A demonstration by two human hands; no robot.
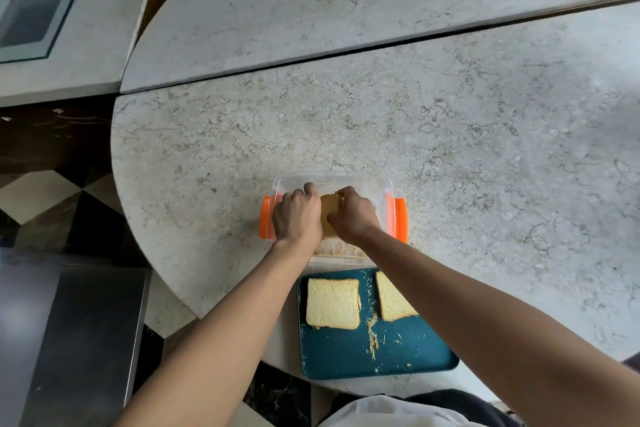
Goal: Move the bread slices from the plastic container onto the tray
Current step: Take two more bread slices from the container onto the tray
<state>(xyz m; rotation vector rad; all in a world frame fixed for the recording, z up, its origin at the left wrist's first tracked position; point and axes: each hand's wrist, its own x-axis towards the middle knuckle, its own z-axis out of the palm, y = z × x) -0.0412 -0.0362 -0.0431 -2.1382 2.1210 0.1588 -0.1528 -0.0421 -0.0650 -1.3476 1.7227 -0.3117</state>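
A clear plastic container (pixel 382 188) with orange side clips stands on the stone counter. Both hands reach into it. My left hand (pixel 297 217) and my right hand (pixel 353 215) close on the two sides of a stack of bread slices (pixel 329 215), of which only a brown strip shows between them. Just in front of the container lies a teal tray (pixel 408 354). One bread slice (pixel 332 303) lies flat on the tray's left side. A second slice (pixel 393 300) lies to its right, partly hidden by my right forearm.
Crumbs (pixel 372 333) are scattered over the middle of the tray. The round marble counter (pixel 485 149) extends far and right, with a seam to another slab behind. The counter's curved edge drops off at the left to a dark floor.
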